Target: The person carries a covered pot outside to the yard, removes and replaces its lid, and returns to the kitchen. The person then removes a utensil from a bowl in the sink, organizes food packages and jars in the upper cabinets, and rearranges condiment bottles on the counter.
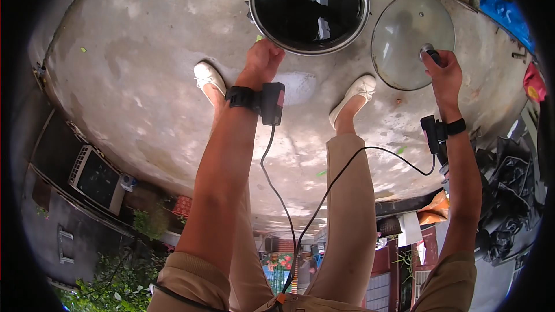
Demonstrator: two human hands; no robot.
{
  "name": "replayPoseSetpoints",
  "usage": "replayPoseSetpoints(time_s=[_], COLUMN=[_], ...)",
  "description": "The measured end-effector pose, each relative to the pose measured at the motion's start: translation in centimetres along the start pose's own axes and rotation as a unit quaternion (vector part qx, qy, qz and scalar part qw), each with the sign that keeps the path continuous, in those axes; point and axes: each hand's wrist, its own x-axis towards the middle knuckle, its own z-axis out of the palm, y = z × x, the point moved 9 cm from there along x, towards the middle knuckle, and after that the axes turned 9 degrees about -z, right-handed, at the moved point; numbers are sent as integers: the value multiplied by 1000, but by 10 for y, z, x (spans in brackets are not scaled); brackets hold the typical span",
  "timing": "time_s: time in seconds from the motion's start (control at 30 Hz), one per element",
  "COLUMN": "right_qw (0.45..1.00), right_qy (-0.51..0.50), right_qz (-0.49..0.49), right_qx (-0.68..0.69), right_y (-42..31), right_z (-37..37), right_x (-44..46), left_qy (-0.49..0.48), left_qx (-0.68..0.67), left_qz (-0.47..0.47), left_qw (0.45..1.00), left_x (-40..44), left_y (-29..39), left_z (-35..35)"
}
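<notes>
My right hand [444, 72] is closed on the dark knob of a round glass pot lid [399, 40]. The lid has a thin metal rim and a small vent hole, and it is to the right of a pot [312, 8]. A shiny metal rim rings the pot, whose dark surface reflects light; its top edge is cut off by the frame. My left hand [265, 60] is closed just below the pot's lower left rim. What its curled fingers hold, if anything, is hidden. A small green bit [259, 38] shows beside those fingers.
Black wristbands with small boxes [273, 104] are on both my wrists, and a cable [267, 156] hangs between them. My white shoes [354, 95] stand on the stained concrete floor [139, 69]. Dark plastic sheeting [506, 208] lies at the right; plants [115, 280] are at lower left.
</notes>
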Motion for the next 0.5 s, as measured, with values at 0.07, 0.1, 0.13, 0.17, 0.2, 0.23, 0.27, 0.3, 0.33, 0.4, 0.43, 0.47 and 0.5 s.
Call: replayPoseSetpoints(time_s=[0.07, 0.1, 0.13, 0.17, 0.2, 0.23, 0.27, 0.3, 0.33, 0.4, 0.43, 0.47, 0.5], right_qw=[1000, 1000, 1000, 1000, 1000, 1000, 1000, 999, 999, 999, 999, 999, 999], right_qy=[1, 3, 4, 2, 1, 1, -14, -29, -29, -29, -30, -31, -32], right_qz=[-1, -2, -2, 0, 2, 1, 11, 21, 21, 22, 22, 20, 17], right_qx=[-1, -3, -3, -8, -13, -14, -19, -24, -25, -34, -35, -30, -24], right_y=[1, 2, 2, 2, 3, 4, 7, 10, 11, 12, 12, 11, 11], right_z=[0, 0, 1, 1, 2, 1, 3, 5, 5, 6, 6, 6, 7], right_x=[-2, -3, -4, -5, -5, -5, -6, -6, -6, -6, -6, -7, -8], left_qy=[-8, -1, 6, 6, 9, 13, 13, 7, 1, -5, -11, -11, -13], left_qx=[6, 0, -5, -5, -10, -15, -15, -18, -21, -32, -43, -44, -52], left_qz=[3, 1, -1, 0, -7, -15, -15, -27, -39, -41, -41, -42, -45], left_qw=[1000, 1000, 1000, 1000, 1000, 1000, 1000, 999, 999, 999, 998, 998, 998], left_x=[-3, -3, -2, -2, 2, 6, 11, 14, 17, 18, 18, 17, 16], left_y=[-1, -3, -3, -2, -3, -6, -6, -7, -9, -10, -10, -10, -11], left_z=[4, 3, 3, 3, -1, -6, -11, -12, -13, -14, -12, -12, -13])
